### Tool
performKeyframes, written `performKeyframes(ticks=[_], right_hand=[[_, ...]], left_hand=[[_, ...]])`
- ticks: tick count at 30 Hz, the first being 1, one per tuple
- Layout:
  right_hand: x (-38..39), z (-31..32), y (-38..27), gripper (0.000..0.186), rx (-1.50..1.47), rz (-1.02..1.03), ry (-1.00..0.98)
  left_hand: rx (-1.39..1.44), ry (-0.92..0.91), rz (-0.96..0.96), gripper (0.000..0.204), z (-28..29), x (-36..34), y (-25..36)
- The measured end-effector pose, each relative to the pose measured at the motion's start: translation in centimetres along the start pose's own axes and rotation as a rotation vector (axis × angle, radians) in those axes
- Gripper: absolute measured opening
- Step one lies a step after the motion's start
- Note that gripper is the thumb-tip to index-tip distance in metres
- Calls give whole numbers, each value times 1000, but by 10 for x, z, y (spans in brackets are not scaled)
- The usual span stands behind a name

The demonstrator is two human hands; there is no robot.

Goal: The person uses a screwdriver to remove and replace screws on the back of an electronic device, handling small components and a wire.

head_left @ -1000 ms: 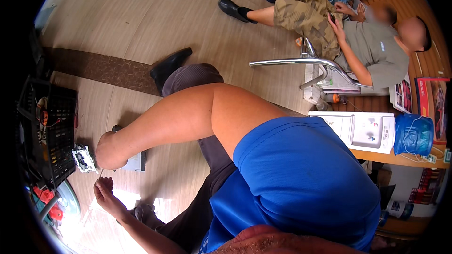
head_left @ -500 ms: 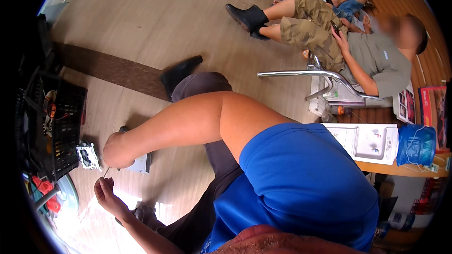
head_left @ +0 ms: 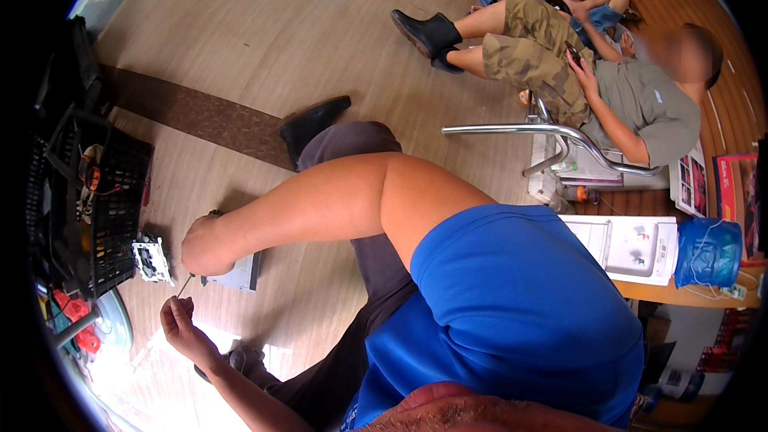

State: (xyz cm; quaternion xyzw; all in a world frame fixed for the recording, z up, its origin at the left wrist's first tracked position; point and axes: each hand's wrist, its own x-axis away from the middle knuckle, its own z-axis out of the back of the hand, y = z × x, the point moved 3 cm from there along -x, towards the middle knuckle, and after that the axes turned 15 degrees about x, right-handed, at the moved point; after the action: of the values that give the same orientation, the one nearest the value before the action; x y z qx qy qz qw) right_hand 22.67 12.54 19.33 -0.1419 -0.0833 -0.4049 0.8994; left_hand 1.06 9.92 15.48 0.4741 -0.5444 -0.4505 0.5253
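My left hand [head_left: 184, 324] is pinched on the lower end of a thin rod [head_left: 186, 285] in the lower left. My right hand [head_left: 206, 246] is bent downward at the rod's upper end, beside a flat silver metal box [head_left: 240, 276] on the floor; its fingers are mostly hidden, curled round something I cannot make out. Just left of it lies a small white and metal mechanism [head_left: 150, 260], near a black plastic crate [head_left: 112, 208] holding orange-handled items and wires.
Red items [head_left: 74, 320] and a pale round object [head_left: 120, 328] lie at lower left. A seated person [head_left: 632, 104] holds a phone beside a chrome chair [head_left: 504, 128]; another sits behind. A white water dispenser [head_left: 620, 244] with blue bottle [head_left: 708, 252] stands right. My boot [head_left: 312, 124] rests mid-floor.
The view has shifted slightly, so the scene sits a little further right. My hands keep much the same pose. The rear person's hand has come up higher.
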Motion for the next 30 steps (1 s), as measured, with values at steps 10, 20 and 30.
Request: performKeyframes(ticks=[10, 20, 30], right_hand=[[-1, -2, -1, 21, 3, 17, -27], [4, 2, -1, 19, 5, 25, -46], [0, -3, -2, 19, 2, 20, -43]], left_hand=[[1, 46, 15, 24, 2, -1, -1], [-64, 18, 22, 23, -3, 2, 1], [-170, -125, 116, 25, -2, 3, -12]])
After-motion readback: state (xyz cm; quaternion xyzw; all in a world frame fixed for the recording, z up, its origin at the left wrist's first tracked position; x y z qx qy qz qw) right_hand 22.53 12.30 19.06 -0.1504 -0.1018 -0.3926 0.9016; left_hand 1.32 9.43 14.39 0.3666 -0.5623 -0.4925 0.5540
